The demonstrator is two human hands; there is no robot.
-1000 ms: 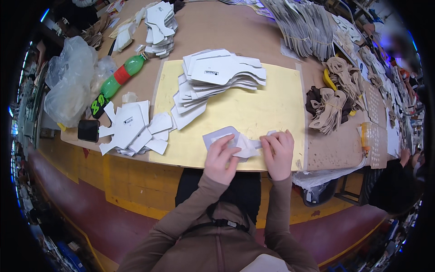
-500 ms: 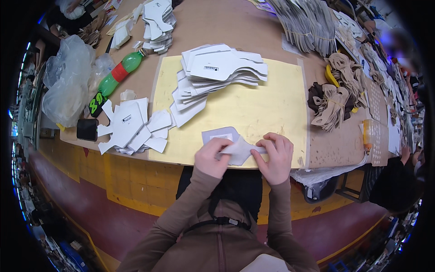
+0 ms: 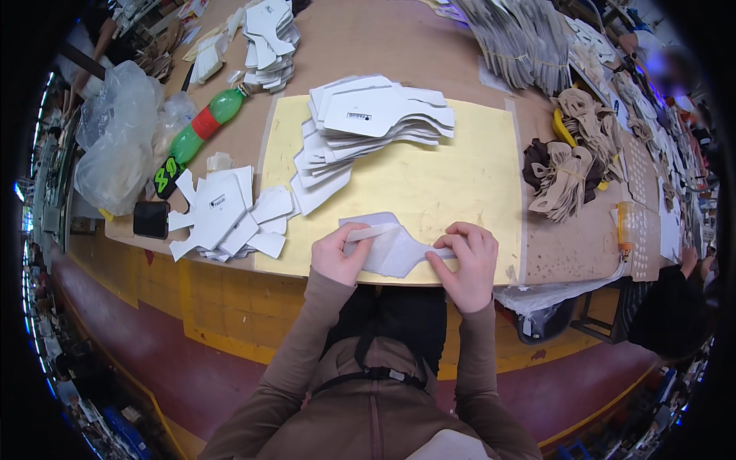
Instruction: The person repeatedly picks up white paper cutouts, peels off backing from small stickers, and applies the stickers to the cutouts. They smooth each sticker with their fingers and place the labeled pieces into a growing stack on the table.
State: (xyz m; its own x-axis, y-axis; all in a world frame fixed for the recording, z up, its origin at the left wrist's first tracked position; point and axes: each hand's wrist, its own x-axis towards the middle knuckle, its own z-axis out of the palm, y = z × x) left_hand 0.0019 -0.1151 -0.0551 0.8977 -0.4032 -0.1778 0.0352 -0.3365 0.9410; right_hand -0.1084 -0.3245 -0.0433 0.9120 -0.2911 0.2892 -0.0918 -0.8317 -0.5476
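Since a moment ago my hands have drawn apart along the piece, and its near edge now folds up under my left thumb. The yellow cutting mat covers the bench before me, with a stack of white cut pieces at its far side. The pale shaped piece lies at the mat's near edge. My left hand pinches its left end; my right hand pinches its narrow right tab.

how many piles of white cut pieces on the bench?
3: big stack on the yellow mat, spread pile at the left edge, small stack at far left. More may be hidden among the far clutter.
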